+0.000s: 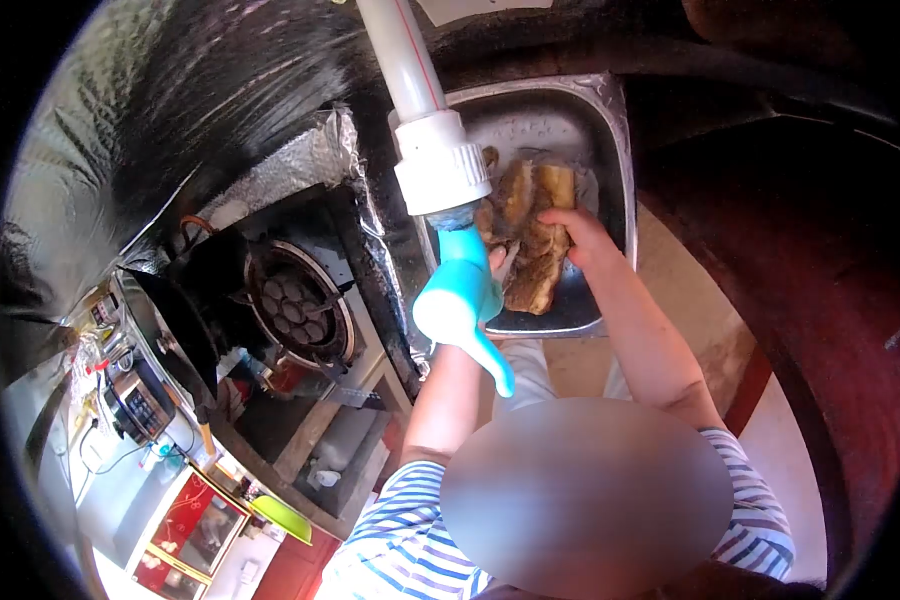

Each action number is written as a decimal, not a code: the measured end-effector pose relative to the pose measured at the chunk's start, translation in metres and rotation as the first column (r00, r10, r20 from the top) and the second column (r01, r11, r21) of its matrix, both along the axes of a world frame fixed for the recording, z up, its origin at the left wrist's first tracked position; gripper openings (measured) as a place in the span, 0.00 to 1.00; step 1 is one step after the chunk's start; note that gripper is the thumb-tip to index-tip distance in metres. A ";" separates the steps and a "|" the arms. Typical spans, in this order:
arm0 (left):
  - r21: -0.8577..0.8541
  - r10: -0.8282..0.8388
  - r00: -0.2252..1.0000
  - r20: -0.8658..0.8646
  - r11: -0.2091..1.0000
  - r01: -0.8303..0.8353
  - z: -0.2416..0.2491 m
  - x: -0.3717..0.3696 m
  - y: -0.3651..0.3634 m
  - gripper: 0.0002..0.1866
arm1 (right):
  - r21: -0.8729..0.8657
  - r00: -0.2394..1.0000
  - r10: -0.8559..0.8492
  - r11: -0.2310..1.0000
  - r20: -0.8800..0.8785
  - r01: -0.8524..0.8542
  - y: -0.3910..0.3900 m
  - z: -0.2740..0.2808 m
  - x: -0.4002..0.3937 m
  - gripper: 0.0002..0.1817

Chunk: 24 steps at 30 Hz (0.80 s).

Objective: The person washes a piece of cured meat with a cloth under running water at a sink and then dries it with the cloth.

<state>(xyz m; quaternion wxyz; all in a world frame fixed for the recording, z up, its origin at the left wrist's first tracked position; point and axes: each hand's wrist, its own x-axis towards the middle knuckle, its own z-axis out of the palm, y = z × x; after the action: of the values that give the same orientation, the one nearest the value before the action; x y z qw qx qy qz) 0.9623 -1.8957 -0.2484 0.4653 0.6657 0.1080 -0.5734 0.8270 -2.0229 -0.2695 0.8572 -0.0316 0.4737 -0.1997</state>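
Nearest the camera, a white pipe (pixel 405 65) is running down from the top of the frame, ending in a turquoise tap (pixel 453 285) just left of centre. Below it, striped sleeves (pixel 390 515) are showing on either side of a blurred patch at lower centre, and two bare forearms are reaching upward. The right hand (pixel 582 238), right of centre, is grasping a rough brown slab (pixel 537 275), its thumb lying over the top. The left hand (pixel 496 259) is mostly hiding behind the tap, so its hold cannot be told. The slab is lying with other brown pieces (pixel 516 190) in a steel sink (pixel 530 112) at upper centre. Farther off, a round burner (pixel 292 308) is sitting left of centre, while a lime-green basin (pixel 282 520) is resting at lower left, near a red-panelled cabinet (pixel 188 512).
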 end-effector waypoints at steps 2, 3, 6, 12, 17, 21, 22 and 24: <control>-0.043 0.104 0.958 -0.268 0.992 -0.120 0.011 -0.003 -0.001 0.25 | 0.002 0.999 0.002 1.000 0.044 -0.002 0.008 -0.025 -0.001 0.27; -0.072 0.030 0.955 -0.294 0.996 -0.053 0.005 0.000 0.002 0.25 | 0.006 0.996 -0.001 1.000 0.088 0.000 0.012 -0.040 -0.003 0.27; -0.045 0.062 0.992 -0.111 0.997 -0.067 0.010 -0.004 0.004 0.23 | -0.125 0.422 0.295 0.675 -0.857 -0.727 -0.003 -0.015 0.014 0.27; -0.050 0.026 0.995 -0.098 0.998 -0.031 0.031 -0.005 -0.006 0.16 | 0.114 -0.104 -0.195 -0.042 -0.975 -0.993 0.003 -0.005 0.013 0.28; -0.113 0.032 0.982 0.184 0.994 -0.012 0.002 -0.007 0.013 0.15 | -0.112 0.145 0.110 0.261 -0.983 -0.959 -0.020 0.022 0.004 0.30; -0.146 -0.022 0.944 0.329 0.987 0.074 -0.021 -0.009 0.024 0.14 | -0.320 0.356 0.095 0.269 -0.930 -0.908 -0.020 0.094 -0.014 0.25; -0.151 -0.014 0.946 0.325 0.986 0.066 -0.023 -0.011 0.023 0.14 | -0.318 0.351 0.092 0.262 -0.932 -0.911 -0.014 0.100 -0.014 0.25; -0.209 0.027 0.956 0.291 0.977 0.036 -0.029 -0.015 0.020 0.16 | -0.354 0.347 0.215 0.004 -0.913 -0.935 -0.010 0.107 -0.013 0.26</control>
<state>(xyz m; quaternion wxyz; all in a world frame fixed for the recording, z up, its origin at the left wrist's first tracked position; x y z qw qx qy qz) 0.9473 -1.8757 -0.2776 0.5431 0.6900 -0.0254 -0.4779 0.8136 -2.0333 -0.1630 0.4497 -0.7632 0.4631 0.0288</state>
